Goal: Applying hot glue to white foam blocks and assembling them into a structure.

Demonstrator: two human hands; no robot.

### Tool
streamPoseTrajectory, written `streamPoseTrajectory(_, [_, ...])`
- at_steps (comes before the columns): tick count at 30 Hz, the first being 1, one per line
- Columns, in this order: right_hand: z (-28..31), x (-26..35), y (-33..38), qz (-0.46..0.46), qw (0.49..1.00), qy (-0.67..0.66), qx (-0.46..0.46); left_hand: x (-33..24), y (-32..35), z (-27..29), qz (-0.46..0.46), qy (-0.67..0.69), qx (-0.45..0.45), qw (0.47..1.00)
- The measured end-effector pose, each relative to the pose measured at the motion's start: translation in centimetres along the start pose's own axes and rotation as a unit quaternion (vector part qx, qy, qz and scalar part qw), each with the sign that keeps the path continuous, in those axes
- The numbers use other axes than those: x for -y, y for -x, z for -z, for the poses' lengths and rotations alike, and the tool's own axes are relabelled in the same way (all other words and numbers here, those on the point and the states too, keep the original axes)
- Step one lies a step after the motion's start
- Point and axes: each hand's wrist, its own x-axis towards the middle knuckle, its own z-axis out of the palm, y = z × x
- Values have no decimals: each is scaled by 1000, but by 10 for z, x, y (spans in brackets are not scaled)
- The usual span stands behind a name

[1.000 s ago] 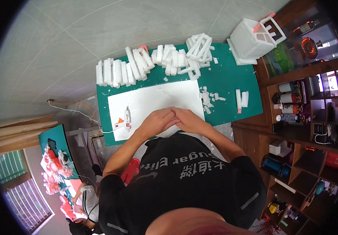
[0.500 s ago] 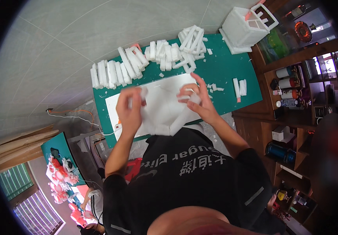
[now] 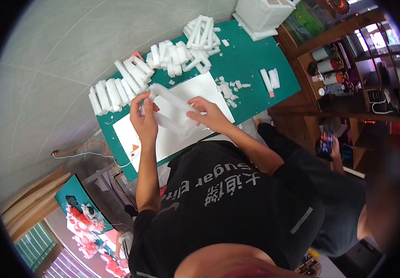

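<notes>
Between my two hands, above the white board (image 3: 130, 132), is a white foam frame (image 3: 174, 99) made of joined strips, blurred along its lower side. My left hand (image 3: 145, 119) pinches its left corner between thumb and fingers. At the opposite side my right hand (image 3: 208, 116) grips the frame, with the fingertips partly hidden against the foam. The board lies on a green table (image 3: 255, 60). Just beyond it, a row of white foam strips (image 3: 112, 94) and a heap of foam frames (image 3: 202, 32) line the table's far edge.
Foam scraps (image 3: 230, 90) lie right of the board, with loose foam strips (image 3: 269, 79) farther right. A large white foam box (image 3: 262, 18) stands at the far right corner. Wooden shelves (image 3: 343, 88) flank the table. Close on my right, another person's hand (image 3: 335, 147) holds a dark device.
The foam frame has turned and tilted in my hands, and both hands have come nearer each other. My view has shifted right, and another person has appeared on the right.
</notes>
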Motion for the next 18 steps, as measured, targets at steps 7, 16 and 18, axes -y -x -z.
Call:
streamPoseTrajectory(7, [-20, -17, -5, 35, 989, -61, -128, 27, 22, -17, 43, 84, -27, 995])
streamPoseTrajectory(16, [-19, -20, 1, 58, 986, 70, -137, 44, 45, -36, 184, 77, 91, 976])
streamPoseTrajectory(18, [-14, -13, 3, 39, 985, 72, -155, 46, 41, -33, 180, 77, 101, 975])
